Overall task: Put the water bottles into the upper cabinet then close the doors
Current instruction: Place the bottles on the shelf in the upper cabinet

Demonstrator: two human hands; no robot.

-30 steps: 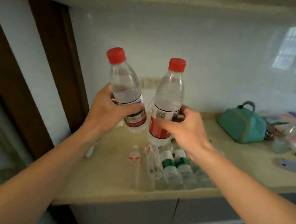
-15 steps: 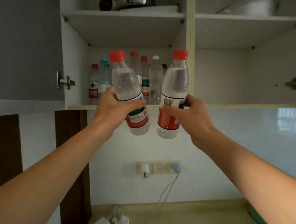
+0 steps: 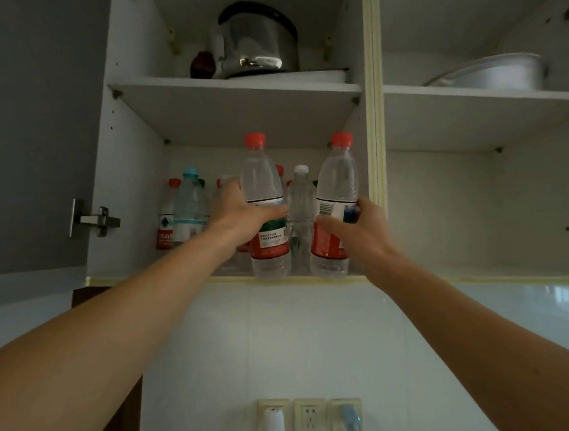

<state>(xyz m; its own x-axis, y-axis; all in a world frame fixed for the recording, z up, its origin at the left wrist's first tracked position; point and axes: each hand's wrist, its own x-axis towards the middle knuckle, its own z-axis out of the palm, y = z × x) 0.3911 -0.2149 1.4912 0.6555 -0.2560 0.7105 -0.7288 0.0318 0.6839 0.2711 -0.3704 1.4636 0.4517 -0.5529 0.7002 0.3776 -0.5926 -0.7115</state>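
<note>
You had lifted both bottles from below the cabinet to its lower shelf (image 3: 306, 278) — your left hand (image 3: 240, 212) wrapped tight around the left bottle (image 3: 266, 211), your right hand (image 3: 358, 233) around the right bottle (image 3: 334, 211), bases at the shelf's front edge, just before the stored bottles (image 3: 183, 209). Setting down looked next — doors remained open.

Both arms are reaching higher and farther now. The left hand (image 3: 240, 212) is lifting its red-capped bottle (image 3: 267, 207) up to the front edge of the bottom shelf (image 3: 306, 278) of the cabinet, where a second ago it was low over the counter. The right hand (image 3: 359, 230) is bringing the other bottle (image 3: 335, 205) up beside it. The view is tilting up, so the counter is gone and the top shelf is showing.
</note>
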